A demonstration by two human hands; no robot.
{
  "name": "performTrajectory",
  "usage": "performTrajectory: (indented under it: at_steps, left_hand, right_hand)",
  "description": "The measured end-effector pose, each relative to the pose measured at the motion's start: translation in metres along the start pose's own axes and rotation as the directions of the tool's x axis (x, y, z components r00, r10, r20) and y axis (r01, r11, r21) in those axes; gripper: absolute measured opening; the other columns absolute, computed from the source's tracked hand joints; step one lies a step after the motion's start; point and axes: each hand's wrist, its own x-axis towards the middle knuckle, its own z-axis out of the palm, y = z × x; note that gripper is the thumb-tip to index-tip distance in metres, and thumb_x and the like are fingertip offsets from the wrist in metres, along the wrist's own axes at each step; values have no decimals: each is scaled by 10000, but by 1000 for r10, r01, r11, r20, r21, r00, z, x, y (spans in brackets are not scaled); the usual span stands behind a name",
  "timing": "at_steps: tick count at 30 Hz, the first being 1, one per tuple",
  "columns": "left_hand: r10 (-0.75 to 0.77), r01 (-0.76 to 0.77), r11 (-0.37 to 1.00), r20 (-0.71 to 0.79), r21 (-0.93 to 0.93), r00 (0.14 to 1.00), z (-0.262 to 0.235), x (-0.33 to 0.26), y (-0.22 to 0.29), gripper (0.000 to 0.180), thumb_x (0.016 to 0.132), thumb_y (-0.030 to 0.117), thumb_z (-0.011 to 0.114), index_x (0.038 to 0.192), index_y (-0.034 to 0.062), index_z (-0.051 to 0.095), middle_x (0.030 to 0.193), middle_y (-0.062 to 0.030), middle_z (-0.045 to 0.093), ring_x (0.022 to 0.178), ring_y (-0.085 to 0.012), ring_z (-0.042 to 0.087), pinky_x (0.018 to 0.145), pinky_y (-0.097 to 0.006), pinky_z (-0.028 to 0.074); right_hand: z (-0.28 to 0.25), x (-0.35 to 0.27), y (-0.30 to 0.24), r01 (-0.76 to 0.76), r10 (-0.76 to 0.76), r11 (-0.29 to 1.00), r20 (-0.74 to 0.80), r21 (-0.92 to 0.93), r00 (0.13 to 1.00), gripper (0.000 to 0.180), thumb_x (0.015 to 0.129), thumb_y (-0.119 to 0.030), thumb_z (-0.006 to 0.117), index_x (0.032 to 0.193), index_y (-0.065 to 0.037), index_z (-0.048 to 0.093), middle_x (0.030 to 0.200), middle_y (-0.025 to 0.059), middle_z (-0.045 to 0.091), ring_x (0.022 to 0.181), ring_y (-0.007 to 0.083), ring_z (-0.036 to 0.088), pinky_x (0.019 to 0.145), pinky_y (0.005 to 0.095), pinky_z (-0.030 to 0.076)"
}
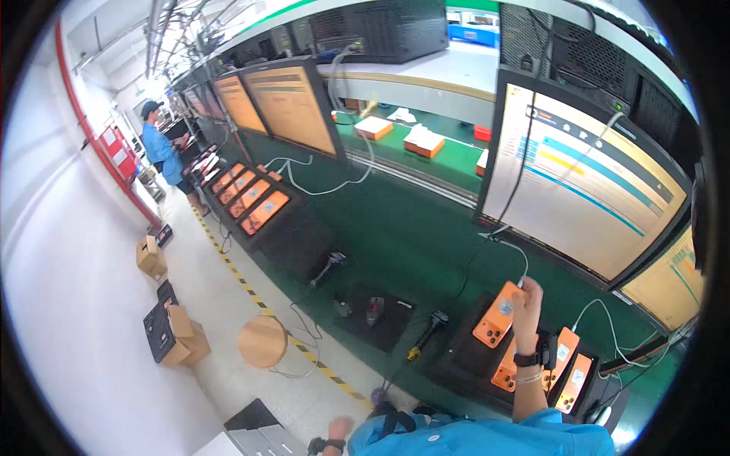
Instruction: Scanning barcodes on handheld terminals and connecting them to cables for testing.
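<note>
Right hand (pixel 526 298) is up over the green bench (pixel 395 235), fingers clamped on the top end of an orange phone (pixel 498 313) that's lifted and tilted, back side facing the camera. A white cable (pixel 511 247) comes in right at the fingertips, near the phone's top edge; can't tell if it's plugged in. It runs from there up toward the big monitor (pixel 582 178) just beyond the hand. Below the wrist, which has a dark watch on it, more orange phones (pixel 566 368) sit in a black tray (pixel 464 357), one partly hidden behind the forearm.

Left hand (pixel 338 427) is way down by the lower edge, low at the person's side and well apart from the phone. It's small in the view, so I can't tell whether the fingers are spread or curled, and it doesn't look like it's holding anything.

Further left of the right hand there's a black scanner (pixel 426 330) lying on the bench, and a round wooden stool (pixel 262 342) on the floor.
</note>
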Motion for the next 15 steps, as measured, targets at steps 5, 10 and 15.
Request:
performTrajectory:
  at_steps: [5, 10, 15]
  left_hand:
    - [-428, 401, 901, 480, 164, 765, -8, -57, -36, 235, 834, 328, 595, 806, 132, 722, 789, -123, 693, 734, -353, 658, 642, -488, 514]
    - [-453, 438, 887, 450, 143, 770, -21, -50, -103, 234, 830, 328, 596, 800, 134, 722, 775, -111, 694, 725, -348, 662, 635, -483, 519]
    - [-267, 244, 953, 119, 179, 956, -61, -6, -227, 232, 826, 329, 597, 795, 136, 723, 761, -100, 695, 715, -343, 665, 628, -477, 524]
  right_hand:
    - [80, -105, -110, -19, -22, 997, 521, 74, 853, 190, 889, -34, 621, 1077, -42, 651, 984, 124, 648, 956, 221, 631, 832, 327, 505]
    - [178, -184, -177, -178, -107, 968, 933, 177, 345, 244, 956, -210, 612, 1119, -36, 667, 1032, 89, 703, 962, 184, 664, 831, 320, 517]
    - [292, -215, -257, -115, -160, 979, 982, 171, 97, 299, 984, -254, 563, 1158, -20, 630, 1065, 141, 691, 985, 247, 663, 874, 367, 514]
